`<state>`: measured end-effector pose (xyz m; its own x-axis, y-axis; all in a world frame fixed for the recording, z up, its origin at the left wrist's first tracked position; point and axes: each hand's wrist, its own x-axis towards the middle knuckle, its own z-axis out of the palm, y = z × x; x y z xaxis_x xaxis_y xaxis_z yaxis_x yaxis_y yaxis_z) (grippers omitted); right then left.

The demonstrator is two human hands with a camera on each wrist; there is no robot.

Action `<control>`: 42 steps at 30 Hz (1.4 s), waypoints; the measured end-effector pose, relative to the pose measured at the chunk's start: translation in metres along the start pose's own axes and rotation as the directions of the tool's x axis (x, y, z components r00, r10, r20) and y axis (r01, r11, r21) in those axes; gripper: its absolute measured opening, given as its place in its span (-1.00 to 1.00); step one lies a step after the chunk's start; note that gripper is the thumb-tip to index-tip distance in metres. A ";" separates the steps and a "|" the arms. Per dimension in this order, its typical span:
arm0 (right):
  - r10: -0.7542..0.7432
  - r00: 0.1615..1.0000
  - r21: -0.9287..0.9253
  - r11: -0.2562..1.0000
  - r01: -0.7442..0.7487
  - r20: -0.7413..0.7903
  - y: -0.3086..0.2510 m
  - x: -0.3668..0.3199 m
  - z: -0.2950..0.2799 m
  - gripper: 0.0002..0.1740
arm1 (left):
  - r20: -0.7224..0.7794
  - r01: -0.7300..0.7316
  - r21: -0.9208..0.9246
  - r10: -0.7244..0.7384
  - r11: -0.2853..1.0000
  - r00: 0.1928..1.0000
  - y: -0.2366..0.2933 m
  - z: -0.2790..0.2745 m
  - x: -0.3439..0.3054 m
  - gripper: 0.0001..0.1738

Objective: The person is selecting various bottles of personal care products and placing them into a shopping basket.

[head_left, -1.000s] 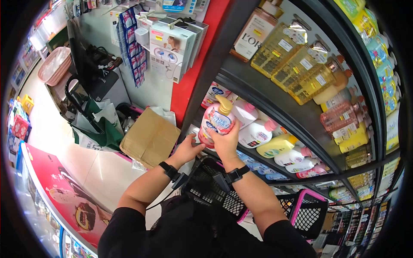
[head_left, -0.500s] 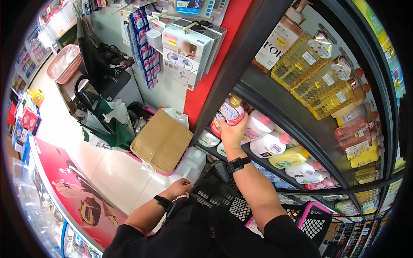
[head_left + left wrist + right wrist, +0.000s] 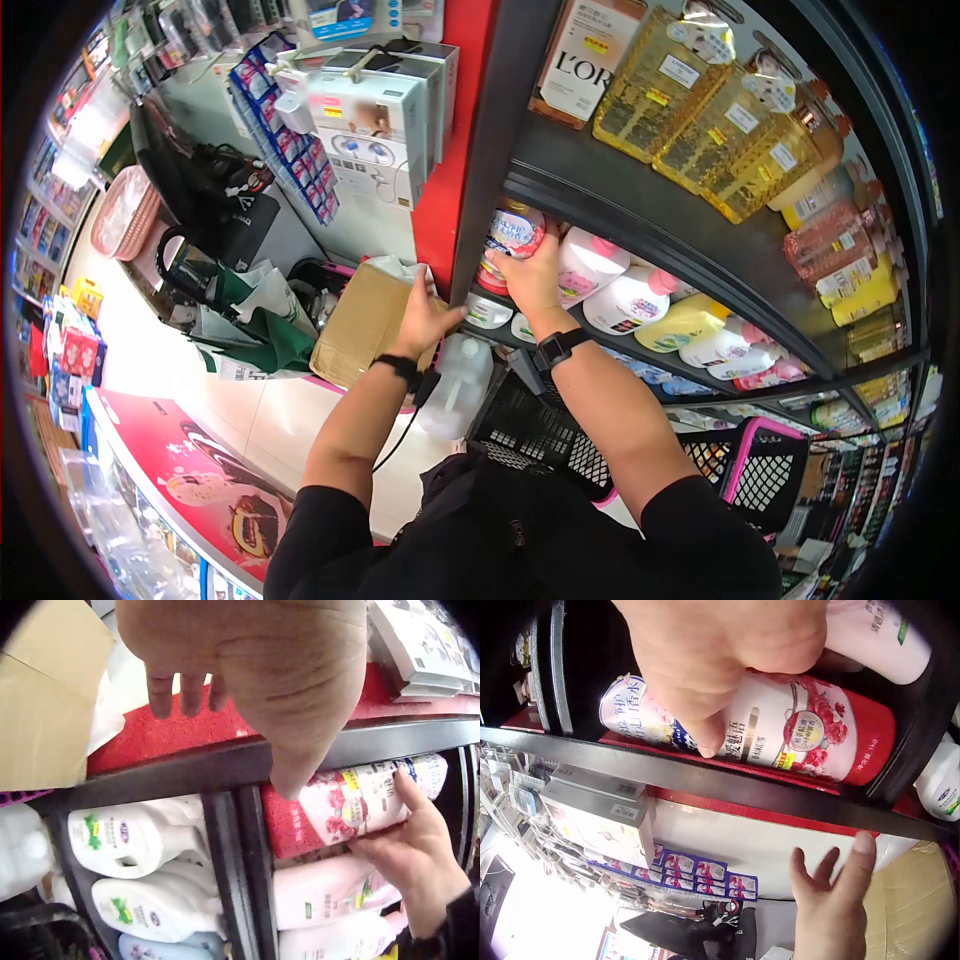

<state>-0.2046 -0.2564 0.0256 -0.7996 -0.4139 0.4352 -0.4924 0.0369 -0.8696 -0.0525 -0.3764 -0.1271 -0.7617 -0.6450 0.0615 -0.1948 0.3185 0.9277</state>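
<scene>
My right hand (image 3: 531, 272) grips a red and pink pump bottle (image 3: 817, 727) with a rose-print label, standing at the left end of the middle shelf. In the right wrist view the thumb lies across the label's front. The bottle's pump head is hidden under the shelf above in the head view. My left hand (image 3: 426, 325) holds nothing. Its fingers are extended just outside the shelf's left post, overlapping the cardboard box (image 3: 365, 325) in the head view. Right beside the gripped bottle stands a pale pink bottle (image 3: 585, 262) with a pink cap.
White bottles (image 3: 627, 300) and a yellow one (image 3: 683, 323) continue along the shelf. Golden bottles (image 3: 655, 75) fill the shelf above. A black basket (image 3: 530, 425) and a translucent jug (image 3: 460, 385) are below. Boxed goods (image 3: 370, 130) hang left of the red panel (image 3: 440, 225).
My right hand has moved the pump bottle from in front of the shelf into its left end. The left hand dropped away toward my body, then rose again beside the shelf post.
</scene>
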 end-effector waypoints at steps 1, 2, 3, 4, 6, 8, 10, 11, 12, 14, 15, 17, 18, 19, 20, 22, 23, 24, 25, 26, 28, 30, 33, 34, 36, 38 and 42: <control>0.012 1.000 -0.043 0.999 -0.011 0.008 0.003 0.002 0.000 -0.05 | 0.002 0.001 0.027 -0.001 1.000 1.000 0.022 0.001 0.015 0.30; 0.023 1.000 -0.088 0.996 -0.021 0.017 0.005 0.004 0.000 -0.07 | 0.002 0.003 0.052 -0.003 0.999 1.000 0.038 0.002 0.027 0.33; 0.006 1.000 -0.100 0.995 -0.005 0.014 -0.002 0.005 -0.002 -0.10 | 0.031 0.016 -0.036 -0.015 0.999 0.999 0.046 0.005 0.033 0.34; 0.043 0.998 -0.064 0.997 -0.040 0.035 -0.001 0.005 -0.003 -0.12 | 0.061 0.034 -0.124 -0.026 0.992 0.998 0.052 0.009 0.038 0.35; 0.116 0.990 0.008 0.993 -0.117 0.079 0.002 0.003 -0.004 -0.14 | 0.085 0.027 -0.229 -0.007 0.973 0.996 0.048 0.022 0.048 0.34; 0.181 0.983 -0.004 0.983 -0.181 0.029 0.011 0.000 -0.003 -0.16 | 0.067 -0.027 -0.267 0.046 0.963 0.997 0.030 0.037 0.056 0.30; 0.214 0.976 -0.009 0.977 -0.214 0.036 0.013 0.001 -0.004 -0.17 | 0.087 0.052 -0.349 -0.023 0.936 0.996 0.033 0.040 0.058 0.14; 0.275 0.960 -0.081 0.959 -0.271 0.048 0.014 0.000 -0.004 -0.17 | 0.113 0.079 -0.372 -0.039 0.925 0.993 0.029 0.038 0.060 0.10; 0.250 0.967 -0.066 0.967 -0.246 0.054 0.013 0.001 -0.004 -0.16 | 0.136 0.105 -0.394 -0.055 0.913 0.989 0.031 0.036 0.061 0.06; 0.198 0.978 -0.034 0.980 -0.196 0.072 0.010 0.002 -0.004 -0.13 | 0.137 0.092 -0.412 -0.038 0.906 0.990 0.035 0.034 0.056 -0.10; 0.153 0.986 -0.020 0.988 -0.152 0.061 0.006 0.002 -0.003 -0.09 | 0.150 0.084 -0.424 -0.021 0.902 0.988 0.033 0.033 0.058 -0.13; 0.223 0.972 0.004 0.975 -0.224 0.069 0.004 0.000 -0.002 -0.08 | 0.165 0.087 -0.422 -0.018 0.902 0.986 0.031 0.031 0.059 -0.16; 0.255 0.964 0.016 0.966 -0.257 0.072 0.003 0.000 -0.001 -0.08 | 0.166 0.097 -0.410 -0.031 0.907 0.986 0.034 0.030 0.059 -0.18; 0.252 0.966 0.002 0.968 -0.252 0.056 0.003 0.000 0.000 -0.09 | 0.165 0.105 -0.397 -0.042 0.912 0.985 0.037 0.028 0.060 -0.19; 0.247 0.968 -0.011 0.969 -0.247 0.039 0.003 -0.002 0.001 -0.10 | 0.169 0.105 -0.408 -0.038 0.907 0.985 0.041 0.027 0.060 -0.20; 0.290 0.957 -0.051 0.956 -0.289 0.025 0.002 -0.007 0.002 -0.13 | 0.179 0.106 -0.429 -0.030 0.897 0.983 0.046 0.025 0.058 -0.20; 0.337 0.941 -0.076 0.939 -0.334 0.024 0.003 -0.010 0.004 -0.14 | 0.180 0.089 -0.450 -0.008 0.889 0.984 0.048 0.025 0.058 -0.20; 0.382 0.924 -0.101 0.920 -0.379 0.022 0.005 -0.013 0.005 -0.15 | 0.181 0.073 -0.471 0.016 0.879 0.983 0.049 0.024 0.058 -0.20; 0.340 0.940 -0.009 0.940 -0.340 0.034 0.019 -0.018 0.008 -0.17 | 0.181 0.057 -0.491 0.038 0.869 0.983 0.049 0.023 0.059 -0.21; 0.366 0.928 0.057 0.927 -0.371 0.076 0.036 -0.026 0.012 -0.17 | 0.189 0.061 -0.516 0.044 0.855 0.981 0.048 0.024 0.062 -0.20; 0.411 0.896 0.181 0.881 -0.437 0.165 0.057 -0.045 0.015 -0.17 | 0.208 0.077 -0.563 0.051 0.823 0.977 0.040 0.028 0.064 -0.19; 0.452 0.853 -0.097 0.891 -0.443 0.260 0.061 -0.069 -0.003 -0.15 | 0.245 0.099 -0.567 0.053 0.818 0.968 0.034 0.030 0.069 -0.19; 0.616 0.540 -0.216 0.750 -0.626 0.574 0.069 -0.108 -0.058 -0.27 | 0.284 0.145 -0.575 0.031 0.805 0.958 0.038 0.027 0.071 -0.21; 0.649 0.382 -0.182 0.629 -0.755 0.658 0.057 -0.116 -0.080 -0.40 | 0.295 0.163 -0.580 0.020 0.798 0.955 0.041 0.027 0.071 -0.22; 0.760 0.140 -0.282 0.396 -0.874 0.635 0.084 -0.154 -0.130 -0.38 | 0.325 0.204 -0.555 -0.015 0.806 0.945 0.036 0.025 0.073 -0.26; 0.887 0.188 -0.228 0.305 -0.925 0.421 0.114 -0.210 -0.178 -0.50 | 0.340 0.213 -0.549 -0.016 0.808 0.940 0.037 0.023 0.075 -0.30; 0.932 0.265 -0.689 0.361 -0.628 0.247 0.152 -0.304 -0.298 -0.77 | 0.330 0.145 -0.583 0.070 0.799 0.941 0.041 0.024 0.073 -0.32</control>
<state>-0.1387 0.1462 -0.1697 -0.5861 -0.3001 -0.7526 0.0869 0.9002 -0.4267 -0.1307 -0.3939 -0.0936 -0.9347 -0.3554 0.0012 0.0940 -0.2440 0.9652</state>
